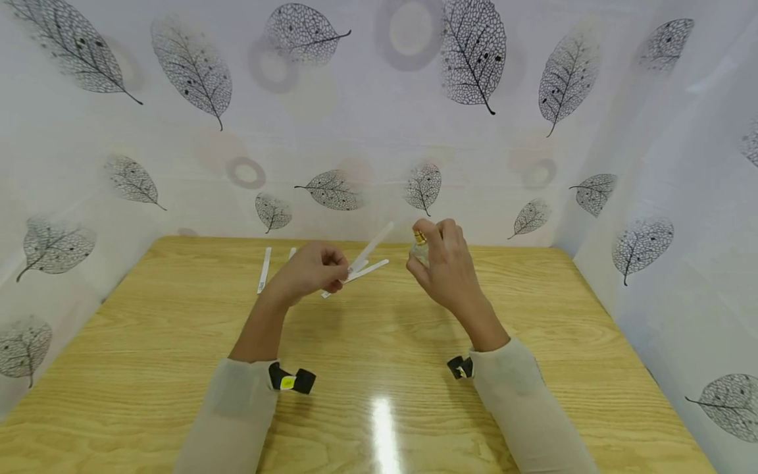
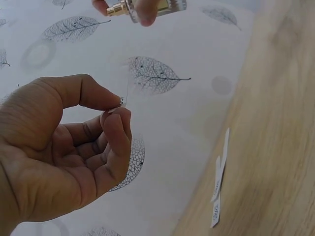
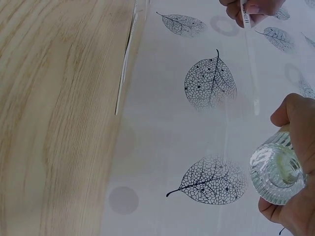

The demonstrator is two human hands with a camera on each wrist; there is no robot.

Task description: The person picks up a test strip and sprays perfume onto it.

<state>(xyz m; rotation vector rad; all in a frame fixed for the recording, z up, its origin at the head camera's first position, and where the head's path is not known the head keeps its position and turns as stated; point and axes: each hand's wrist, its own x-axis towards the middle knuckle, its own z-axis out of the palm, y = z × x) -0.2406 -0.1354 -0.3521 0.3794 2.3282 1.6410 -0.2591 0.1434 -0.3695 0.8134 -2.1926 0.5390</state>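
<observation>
My left hand [image 1: 309,271] pinches one end of a white perfume test strip [image 1: 376,243] between thumb and fingertips. The strip points up and to the right, above the table. In my right hand [image 1: 454,273] is a clear glass perfume bottle [image 1: 419,253] with a gold spray neck [image 2: 118,9]. The index finger lies over the bottle's top, with the thumb low on the glass. In the right wrist view, the ribbed base of the bottle [image 3: 278,172] faces the camera. Strip and bottle are apart, the strip's free end being left of the bottle's neck.
More white strips lie on the wooden table [image 1: 379,349]: one at the left [image 1: 264,270], another partly behind the left hand [image 1: 293,252], and overlapping ones [image 2: 220,182] beneath it. A leaf-print curtain [image 1: 355,145] encloses the table's back and sides.
</observation>
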